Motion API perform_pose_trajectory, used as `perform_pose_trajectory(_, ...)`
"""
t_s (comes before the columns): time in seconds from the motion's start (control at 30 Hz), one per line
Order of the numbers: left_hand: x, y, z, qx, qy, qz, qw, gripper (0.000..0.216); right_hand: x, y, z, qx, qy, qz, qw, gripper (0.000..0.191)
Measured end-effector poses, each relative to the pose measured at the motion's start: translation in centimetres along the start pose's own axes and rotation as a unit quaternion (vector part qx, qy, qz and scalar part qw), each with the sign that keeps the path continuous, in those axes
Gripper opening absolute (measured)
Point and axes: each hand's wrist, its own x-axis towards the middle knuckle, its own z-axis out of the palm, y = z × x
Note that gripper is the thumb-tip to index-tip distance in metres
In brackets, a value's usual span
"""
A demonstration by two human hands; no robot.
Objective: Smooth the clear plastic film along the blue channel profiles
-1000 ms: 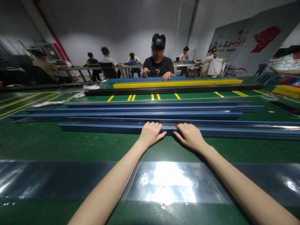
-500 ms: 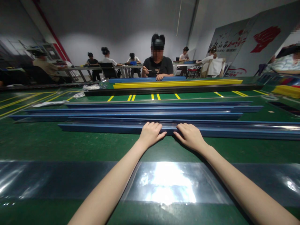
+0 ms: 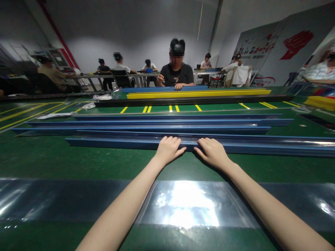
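A long blue U-shaped channel (image 3: 112, 143) lies across the green table in front of me. Over its near wall hook the fingers of my left hand (image 3: 169, 148), with the thumb on the outer side pointing right. My right hand (image 3: 211, 150) grips the same wall a short way to the right, its thumb pointing left. Both hands are closed on the channel, and the fingertips inside it are hidden. Just beyond lie more blue channels (image 3: 146, 129), side by side. Between me and the channel a clear plastic strip (image 3: 78, 200) lies flat under my forearms.
Farther back are a black channel (image 3: 196, 101) and a yellow channel (image 3: 199, 93). A co-worker (image 3: 177, 73) sits across the table. Clear plastic wrap (image 3: 102, 97) and a white sheet (image 3: 54, 115) lie at the left; a dark flat object (image 3: 318, 121) lies at the right.
My hands and the blue channel have not visibly moved. Across the table, the co-worker's raised hand has shifted slightly left.
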Motion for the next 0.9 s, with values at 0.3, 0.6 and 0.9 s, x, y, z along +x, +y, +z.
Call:
perform_pose_trajectory(0.3, 0.1, 0.0, -0.2, 0.005, 0.000, 0.000, 1.000, 0.034, 0.1, 0.1, 0.1, 0.004, 0.001, 0.009, 1.000, 0.033)
perform_pose_trajectory(0.6, -0.1, 0.0, 0.0, 0.004, 0.019, 0.006, 1.000, 0.033, 0.4, -0.1, -0.8, 0.000, -0.023, 0.027, 0.999, 0.024)
perform_pose_trajectory(0.9, -0.1, -0.3, 0.2, -0.016, 0.051, 0.028, 0.998, 0.028, 0.7, -0.2, -1.9, -0.015, -0.063, 0.045, 0.997, 0.024)
